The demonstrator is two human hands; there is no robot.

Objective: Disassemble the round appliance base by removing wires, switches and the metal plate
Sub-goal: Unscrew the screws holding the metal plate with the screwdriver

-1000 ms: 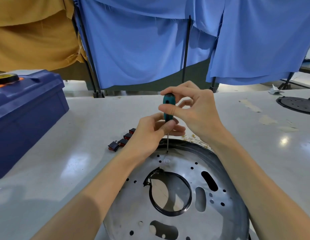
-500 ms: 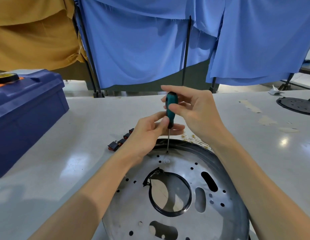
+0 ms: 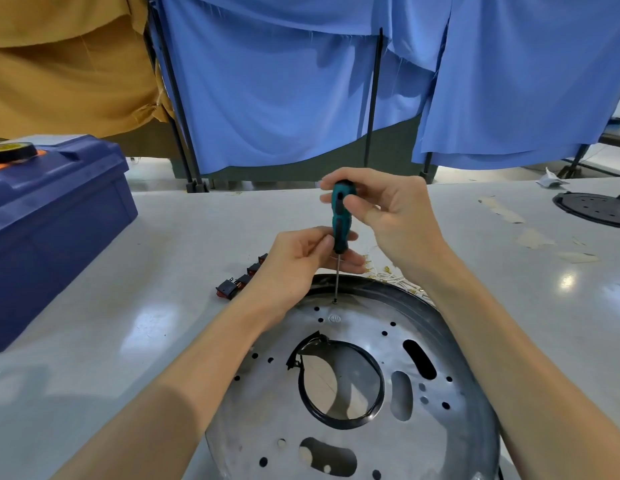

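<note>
The metal plate (image 3: 370, 327) lies flat in the round base (image 3: 436, 306) on the table (image 3: 156, 306), directly in front of me. I hold one screwdriver (image 3: 341, 220) upright, its tip seated in one screw (image 3: 335, 301) at the far edge of the plate.

My right hand (image 3: 388, 216) grasps the top of the handle between thumb and fingers, placed there to turn the tool. My left hand (image 3: 298, 261) pinches the lower end of the handle, where the shaft begins, to keep the tip centred on the screw. I judge that a slip would score the plate.

Beyond the plate's far-left edge lie the switches (image 3: 239, 282). I count four, partly hidden by my left hand. Beyond its far-right edge lies a bundle of loose wires (image 3: 395, 277); their number cannot be told. One blue toolbox (image 3: 59, 220) stands well to the left of the plate.
</note>
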